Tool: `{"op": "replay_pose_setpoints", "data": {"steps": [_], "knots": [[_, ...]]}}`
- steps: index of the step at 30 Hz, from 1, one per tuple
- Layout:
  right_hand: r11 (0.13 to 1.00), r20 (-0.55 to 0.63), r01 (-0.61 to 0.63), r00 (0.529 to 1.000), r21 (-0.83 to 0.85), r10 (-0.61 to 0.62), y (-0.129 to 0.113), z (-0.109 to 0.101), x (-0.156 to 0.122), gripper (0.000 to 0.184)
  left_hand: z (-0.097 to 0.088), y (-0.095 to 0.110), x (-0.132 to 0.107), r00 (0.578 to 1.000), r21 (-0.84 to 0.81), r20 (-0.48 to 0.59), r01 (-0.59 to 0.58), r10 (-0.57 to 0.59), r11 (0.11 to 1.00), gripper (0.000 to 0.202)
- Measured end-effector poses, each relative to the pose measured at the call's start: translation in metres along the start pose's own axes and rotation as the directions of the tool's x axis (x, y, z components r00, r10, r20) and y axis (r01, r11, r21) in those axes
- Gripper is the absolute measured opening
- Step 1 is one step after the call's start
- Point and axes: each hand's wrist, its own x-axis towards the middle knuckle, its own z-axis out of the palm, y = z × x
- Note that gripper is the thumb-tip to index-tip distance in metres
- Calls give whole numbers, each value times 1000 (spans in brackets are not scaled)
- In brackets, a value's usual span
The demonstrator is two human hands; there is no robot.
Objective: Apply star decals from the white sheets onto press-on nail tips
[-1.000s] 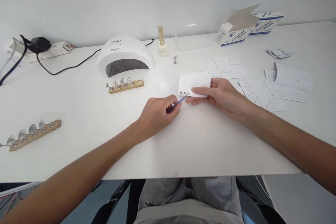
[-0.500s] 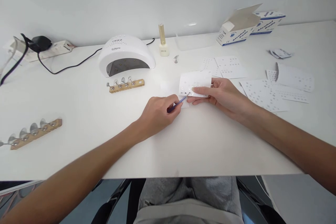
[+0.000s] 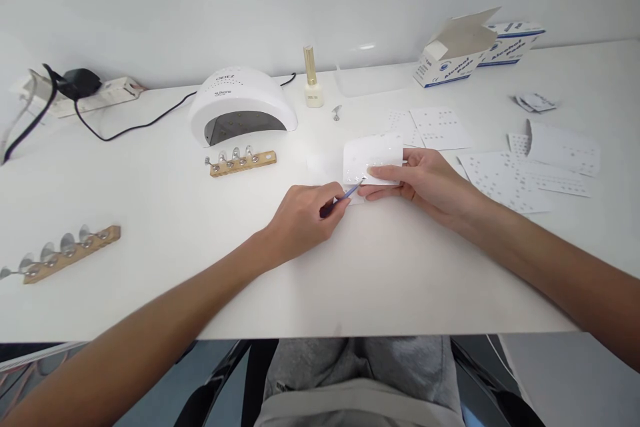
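My left hand [image 3: 305, 217] is closed round a thin blue tool [image 3: 347, 193], whose tip touches the lower edge of a small white sticker sheet [image 3: 373, 155]. My right hand [image 3: 425, 180] pinches that sheet by its lower right part and holds it just above the white table [image 3: 150, 213]. The sheet curls slightly and carries small pale stickers. A ring shows on one right finger.
A white nail lamp [image 3: 243, 105] stands behind a wooden nail-tip holder [image 3: 243, 161]; a second holder [image 3: 65, 255] lies at the left. A polish bottle [image 3: 312, 88], two pad boxes [image 3: 470, 47], loose sticker sheets [image 3: 520, 173] and a power strip [image 3: 90, 93] line the back and right.
The sticker sheet has tilted a little, hiding the dark stars at its lower left. The tool tip stays at the sheet's lower edge; both hands have barely shifted.
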Motion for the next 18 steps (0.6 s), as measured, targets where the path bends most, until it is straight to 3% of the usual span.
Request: {"op": "replay_pose_setpoints", "data": {"steps": [18], "knots": [[1000,6,18,1000,-20,-18,2,0,2,20,0,-3,-1,998,5,47,-31,31,1000,20]]}}
